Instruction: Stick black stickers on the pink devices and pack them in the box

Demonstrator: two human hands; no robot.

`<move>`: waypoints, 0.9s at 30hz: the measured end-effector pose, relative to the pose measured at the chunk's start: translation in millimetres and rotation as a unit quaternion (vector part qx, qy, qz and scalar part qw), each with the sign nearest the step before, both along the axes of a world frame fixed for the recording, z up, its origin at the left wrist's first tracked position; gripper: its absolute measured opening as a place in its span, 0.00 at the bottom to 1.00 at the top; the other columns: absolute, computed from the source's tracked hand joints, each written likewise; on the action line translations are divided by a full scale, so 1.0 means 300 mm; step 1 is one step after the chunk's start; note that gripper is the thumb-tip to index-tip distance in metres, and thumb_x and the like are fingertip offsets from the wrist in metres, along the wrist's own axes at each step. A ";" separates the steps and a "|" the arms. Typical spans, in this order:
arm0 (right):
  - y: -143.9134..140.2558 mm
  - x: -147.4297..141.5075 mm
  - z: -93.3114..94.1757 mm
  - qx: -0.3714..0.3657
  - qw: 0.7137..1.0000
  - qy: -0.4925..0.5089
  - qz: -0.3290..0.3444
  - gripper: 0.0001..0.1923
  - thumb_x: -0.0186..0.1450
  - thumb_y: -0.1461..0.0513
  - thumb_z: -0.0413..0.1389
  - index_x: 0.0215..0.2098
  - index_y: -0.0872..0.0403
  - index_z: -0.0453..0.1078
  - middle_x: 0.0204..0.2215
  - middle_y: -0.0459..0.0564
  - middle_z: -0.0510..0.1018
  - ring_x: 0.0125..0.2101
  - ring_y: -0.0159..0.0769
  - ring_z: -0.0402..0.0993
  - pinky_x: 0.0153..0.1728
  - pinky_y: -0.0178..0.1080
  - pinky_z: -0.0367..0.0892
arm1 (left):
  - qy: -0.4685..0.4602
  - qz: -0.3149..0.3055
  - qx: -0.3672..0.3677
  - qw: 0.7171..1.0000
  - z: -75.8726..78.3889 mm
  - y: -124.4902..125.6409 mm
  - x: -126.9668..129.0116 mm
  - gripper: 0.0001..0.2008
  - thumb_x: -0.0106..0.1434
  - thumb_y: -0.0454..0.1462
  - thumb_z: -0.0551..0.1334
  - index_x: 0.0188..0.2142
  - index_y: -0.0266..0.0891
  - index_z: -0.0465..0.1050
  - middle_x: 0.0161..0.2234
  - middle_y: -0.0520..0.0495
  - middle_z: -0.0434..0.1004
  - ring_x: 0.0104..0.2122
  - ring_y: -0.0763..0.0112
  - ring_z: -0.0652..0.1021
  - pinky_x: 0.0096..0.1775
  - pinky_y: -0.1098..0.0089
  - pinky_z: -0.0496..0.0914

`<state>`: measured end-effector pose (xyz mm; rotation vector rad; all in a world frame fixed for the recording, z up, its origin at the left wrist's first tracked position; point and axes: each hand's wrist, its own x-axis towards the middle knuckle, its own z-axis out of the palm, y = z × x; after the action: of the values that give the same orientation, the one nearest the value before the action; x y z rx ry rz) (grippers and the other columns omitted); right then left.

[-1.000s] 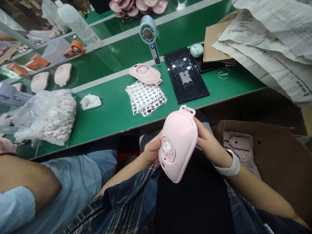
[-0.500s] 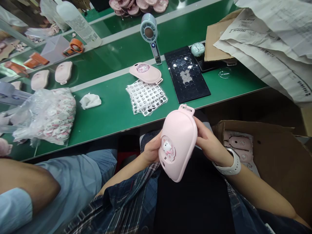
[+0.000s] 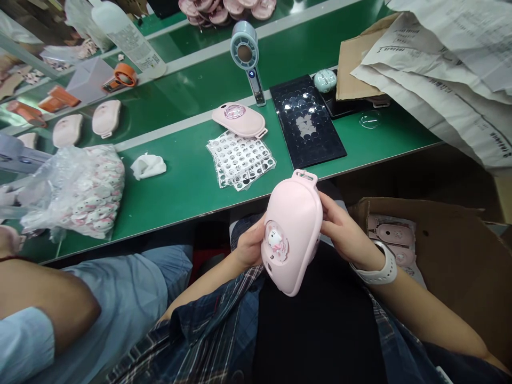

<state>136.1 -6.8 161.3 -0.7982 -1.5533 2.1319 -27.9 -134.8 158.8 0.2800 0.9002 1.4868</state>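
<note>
Over my lap I hold a pink rounded case (image 3: 294,229) with a small cat figure under a clear dome (image 3: 275,241) near its lower left. My left hand (image 3: 250,246) grips its left edge and my right hand (image 3: 342,232), with a white watch on the wrist, grips its right edge. A loop tab tops the case. On the green bench (image 3: 180,186) ahead lie a second pink case (image 3: 240,119), clear punched sticker sheets (image 3: 240,159) and a black tray of round clear discs (image 3: 306,121).
A bag of cat figures (image 3: 76,192) and a white cloth (image 3: 148,165) lie at left. A handheld fan (image 3: 245,56) stands behind. A cardboard box with pink cases (image 3: 394,240) is at my right, papers (image 3: 444,64) above it. Another person's arm (image 3: 44,304) is at lower left.
The pink case has shifted slightly up and turned a little in my hands. The other person's arm at left moved slightly.
</note>
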 end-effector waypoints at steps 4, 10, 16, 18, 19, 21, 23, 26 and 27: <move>0.007 -0.002 0.013 -0.046 0.999 0.021 0.010 0.36 0.58 0.66 0.58 0.65 0.51 0.65 0.62 0.51 0.74 0.59 0.49 0.71 0.61 0.49 0.66 | -0.004 0.009 -0.002 1.000 0.000 0.001 0.002 0.36 0.49 0.53 0.77 0.52 0.34 0.80 0.51 0.35 0.84 0.60 0.35 0.77 0.63 0.45 0.70; 0.005 0.000 0.017 -0.052 0.998 0.031 0.013 0.36 0.58 0.66 0.60 0.65 0.50 0.66 0.61 0.50 0.75 0.59 0.49 0.72 0.60 0.48 0.66 | 0.003 0.006 -0.001 1.000 -0.004 0.000 0.002 0.36 0.48 0.54 0.77 0.51 0.35 0.80 0.51 0.36 0.84 0.59 0.34 0.77 0.63 0.44 0.70; 0.007 0.000 0.012 -0.045 0.998 0.036 0.018 0.37 0.56 0.68 0.58 0.64 0.50 0.66 0.60 0.50 0.76 0.59 0.48 0.72 0.61 0.49 0.66 | -0.005 0.014 -0.001 1.000 -0.015 -0.003 0.004 0.36 0.50 0.52 0.75 0.55 0.34 0.78 0.53 0.34 0.83 0.60 0.33 0.76 0.61 0.43 0.71; 0.008 0.002 0.009 -0.043 0.998 0.035 0.020 0.38 0.55 0.69 0.57 0.64 0.50 0.65 0.60 0.50 0.76 0.58 0.48 0.72 0.60 0.49 0.67 | -0.010 0.015 -0.002 1.000 -0.019 -0.002 0.005 0.36 0.51 0.51 0.74 0.56 0.34 0.77 0.54 0.33 0.83 0.60 0.32 0.76 0.61 0.42 0.71; 0.009 0.003 0.007 -0.042 0.998 0.032 0.020 0.38 0.55 0.69 0.57 0.65 0.50 0.65 0.60 0.50 0.76 0.58 0.48 0.72 0.60 0.48 0.67 | -0.013 0.016 -0.002 1.000 -0.021 -0.001 0.006 0.36 0.51 0.51 0.74 0.56 0.34 0.77 0.53 0.33 0.83 0.60 0.32 0.76 0.61 0.42 0.71; 0.010 0.005 0.003 -0.040 0.999 0.025 0.022 0.39 0.55 0.69 0.57 0.65 0.50 0.64 0.60 0.50 0.75 0.57 0.48 0.73 0.60 0.48 0.67 | -0.018 0.018 -0.001 1.000 -0.024 0.000 0.007 0.37 0.50 0.51 0.74 0.55 0.34 0.77 0.53 0.33 0.83 0.60 0.32 0.76 0.61 0.42 0.72; 0.012 0.006 0.000 -0.038 0.999 0.020 0.025 0.38 0.55 0.68 0.57 0.65 0.51 0.64 0.59 0.50 0.75 0.55 0.47 0.74 0.58 0.48 0.68 | -0.019 0.023 -0.004 1.000 -0.026 0.001 0.010 0.36 0.51 0.50 0.74 0.55 0.34 0.77 0.53 0.33 0.83 0.60 0.32 0.76 0.61 0.42 0.71; 0.014 0.006 0.001 -0.027 0.999 0.014 0.026 0.37 0.55 0.68 0.57 0.63 0.51 0.65 0.57 0.50 0.77 0.52 0.46 0.75 0.54 0.47 0.69 | -0.022 0.025 -0.009 0.999 -0.024 0.001 0.013 0.35 0.52 0.50 0.73 0.56 0.35 0.77 0.53 0.33 0.83 0.60 0.33 0.76 0.61 0.41 0.71; 0.014 0.005 0.002 -0.021 0.999 0.011 0.024 0.37 0.54 0.68 0.57 0.63 0.51 0.65 0.56 0.50 0.77 0.50 0.46 0.75 0.53 0.46 0.70 | -0.024 0.025 -0.010 0.999 -0.022 0.000 0.014 0.35 0.52 0.50 0.73 0.56 0.35 0.77 0.53 0.33 0.83 0.60 0.33 0.76 0.61 0.41 0.71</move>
<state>137.6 -2.5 161.8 -0.7549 -1.5365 2.2075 -23.8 -134.6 152.2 0.2085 0.8891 1.5227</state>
